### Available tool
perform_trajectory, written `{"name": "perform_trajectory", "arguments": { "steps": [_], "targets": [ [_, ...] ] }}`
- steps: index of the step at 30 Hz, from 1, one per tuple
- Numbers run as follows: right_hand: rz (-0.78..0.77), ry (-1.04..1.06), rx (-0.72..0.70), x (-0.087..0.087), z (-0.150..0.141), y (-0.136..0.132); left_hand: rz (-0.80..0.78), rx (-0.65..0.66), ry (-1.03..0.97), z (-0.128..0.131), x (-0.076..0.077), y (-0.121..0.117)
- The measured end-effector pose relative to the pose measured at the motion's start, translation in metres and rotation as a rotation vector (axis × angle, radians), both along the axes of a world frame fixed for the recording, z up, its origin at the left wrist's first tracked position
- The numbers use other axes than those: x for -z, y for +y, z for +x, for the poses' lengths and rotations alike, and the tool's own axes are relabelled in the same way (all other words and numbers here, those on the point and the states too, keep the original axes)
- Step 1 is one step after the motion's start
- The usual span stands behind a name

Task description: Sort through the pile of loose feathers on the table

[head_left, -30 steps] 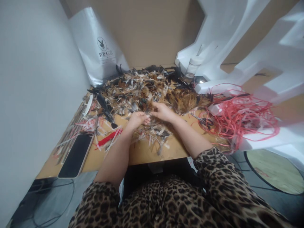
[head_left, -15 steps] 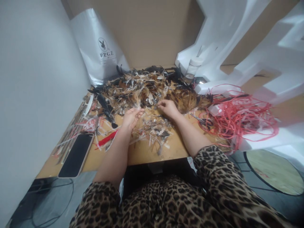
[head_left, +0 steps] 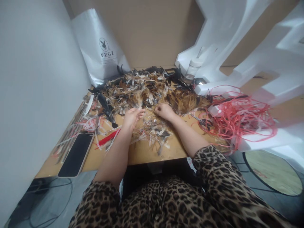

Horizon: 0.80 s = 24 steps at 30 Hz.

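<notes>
A heap of brown, black and white feathers (head_left: 144, 84) covers the back of the wooden table. At its front edge, my left hand (head_left: 133, 117) is closed in a pinch on a pale, fluffy feather (head_left: 137, 104), whose tip rises against the pile. To its right, my right hand (head_left: 165, 112) is closed with fingertips curled together; anything between them is too small to make out. Below and between the hands lie loose feather scraps (head_left: 154, 129). Browner feathers (head_left: 184, 100) lie just beyond my right hand.
A phone (head_left: 76, 155) lies at the left front, near thin sticks and a red strip (head_left: 108, 138). Tangled red cord (head_left: 239, 118) covers the right side beside white foam pieces (head_left: 268, 139). At the back stand a silver bag (head_left: 99, 47) and a lidded jar (head_left: 193, 69).
My right hand has shifted slightly left and down, and its fingers have curled in more. The left hand stays almost where it was, still pinching the feather.
</notes>
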State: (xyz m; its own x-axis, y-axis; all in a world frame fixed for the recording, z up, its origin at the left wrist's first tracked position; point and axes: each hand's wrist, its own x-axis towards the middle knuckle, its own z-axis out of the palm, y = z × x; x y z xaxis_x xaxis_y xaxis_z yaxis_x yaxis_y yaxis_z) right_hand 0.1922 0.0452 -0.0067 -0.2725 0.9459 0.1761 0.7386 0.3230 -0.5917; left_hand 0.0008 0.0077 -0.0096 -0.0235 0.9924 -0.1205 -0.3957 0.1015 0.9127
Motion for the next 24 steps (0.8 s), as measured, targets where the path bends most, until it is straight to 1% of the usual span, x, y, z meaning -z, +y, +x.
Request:
{"name": "perform_trajectory", "arguments": {
  "steps": [3, 6, 10, 13, 15, 18, 21, 24],
  "targets": [
    [-0.2, 0.342, -0.136, -0.004, 0.005, 0.0, -0.013, 0.017, 0.007, 0.0, 0.001, 0.0],
    [-0.387, 0.646, -0.212, -0.008, 0.009, -0.003, -0.034, 0.037, -0.003, 0.0, 0.0, -0.001],
    [-0.584, 0.9, -0.291, -0.013, 0.009, -0.006, -0.037, 0.036, -0.037, 0.002, -0.001, -0.002],
    [-0.717, 1.064, -0.346, -0.017, 0.008, -0.008, -0.031, 0.091, -0.078, 0.002, -0.002, -0.004],
    [-0.782, 1.158, -0.358, -0.019, 0.007, -0.009, -0.037, 0.16, -0.114, 0.002, -0.002, -0.006],
    [-0.833, 1.253, -0.375, -0.02, 0.002, -0.011, -0.058, 0.244, -0.157, 0.004, -0.003, -0.008],
    [-0.865, 1.28, -0.377, -0.018, -0.003, -0.011, -0.078, 0.261, -0.152, 0.005, -0.004, -0.009],
    [-0.858, 1.277, -0.356, -0.016, -0.007, -0.011, -0.08, 0.293, -0.126, 0.006, -0.006, -0.009]
  ]
}}
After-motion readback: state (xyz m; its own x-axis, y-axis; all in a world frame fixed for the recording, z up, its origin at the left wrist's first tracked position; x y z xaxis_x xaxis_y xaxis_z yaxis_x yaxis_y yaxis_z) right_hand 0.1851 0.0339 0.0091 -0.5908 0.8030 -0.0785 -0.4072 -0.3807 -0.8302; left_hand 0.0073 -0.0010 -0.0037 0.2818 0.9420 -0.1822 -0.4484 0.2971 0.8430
